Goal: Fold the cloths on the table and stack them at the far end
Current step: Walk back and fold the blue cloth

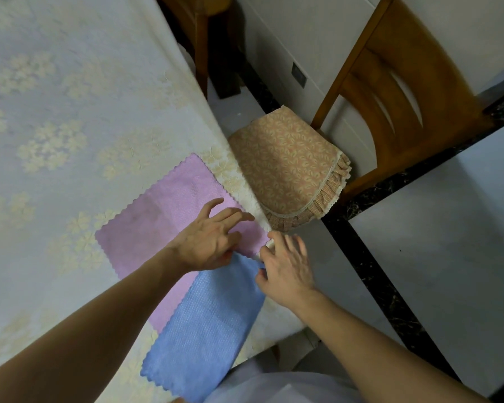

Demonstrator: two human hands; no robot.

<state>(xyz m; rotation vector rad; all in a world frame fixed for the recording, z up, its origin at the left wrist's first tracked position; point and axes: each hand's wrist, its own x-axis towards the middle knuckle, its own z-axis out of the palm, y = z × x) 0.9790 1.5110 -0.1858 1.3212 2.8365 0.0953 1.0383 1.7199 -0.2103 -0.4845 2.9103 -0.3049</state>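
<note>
A lilac cloth (pixel 169 216) with zigzag edges lies flat on the table near its right edge. A blue cloth (pixel 204 327) lies nearer me and overlaps the lilac cloth's near corner. My left hand (pixel 210 239) is over the lilac cloth's right corner, fingers spread and loosely bent, holding nothing that I can see. My right hand (pixel 288 266) is at the table's edge, its fingers fairly straight. Its thumb touches the blue cloth's far right corner. Both cloths are unfolded.
The table (pixel 70 97) wears a pale flowered tablecloth and stretches away to the upper left. A wooden chair (pixel 396 91) with a patterned seat cushion (pixel 288 167) stands close by the table's right edge. A second wooden chair leg (pixel 201 48) is farther back.
</note>
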